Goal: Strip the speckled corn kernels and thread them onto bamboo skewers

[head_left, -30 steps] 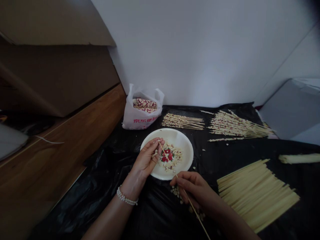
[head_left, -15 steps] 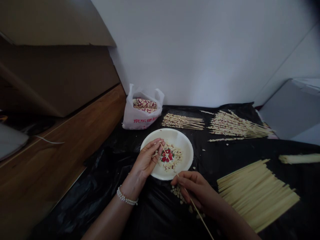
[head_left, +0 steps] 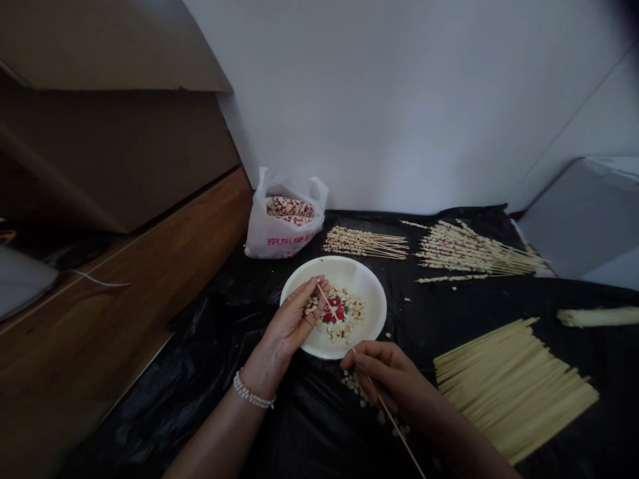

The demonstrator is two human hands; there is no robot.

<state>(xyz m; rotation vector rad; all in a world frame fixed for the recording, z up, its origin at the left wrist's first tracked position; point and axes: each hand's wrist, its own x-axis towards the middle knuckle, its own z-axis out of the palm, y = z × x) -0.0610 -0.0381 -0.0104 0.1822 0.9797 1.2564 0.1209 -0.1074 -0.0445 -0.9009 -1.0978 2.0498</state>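
My right hand [head_left: 382, 372] is closed around a thin wooden skewer [head_left: 397, 426], which slants up and left across a white bowl [head_left: 372, 279]. The skewer's far tip meets the pinched fingertips of my left hand [head_left: 294, 316], over the bowl's left side. Pale corn kernels [head_left: 310, 306] show between the left fingers and palm; what sits right at the fingertips is too small to make out. Loose corn kernels [head_left: 354, 309] lie in the bowl around a red flower print. More kernels [head_left: 352, 382] are scattered on black plastic sheeting [head_left: 210, 392] below my right hand.
A white plastic bag [head_left: 279, 239] holds speckled corn cobs [head_left: 292, 206] behind the bowl. Two piles of kernel-threaded skewers [head_left: 364, 241] [head_left: 459, 249] lie at the back. Bare skewers [head_left: 514, 389] spread at right, near a pale bare cob [head_left: 596, 317]. Cardboard [head_left: 110, 146] stands at left.
The left fingertips have shifted very slightly left with the skewer's tip, and more kernels show between fingers and palm. The right hand has edged slightly left.
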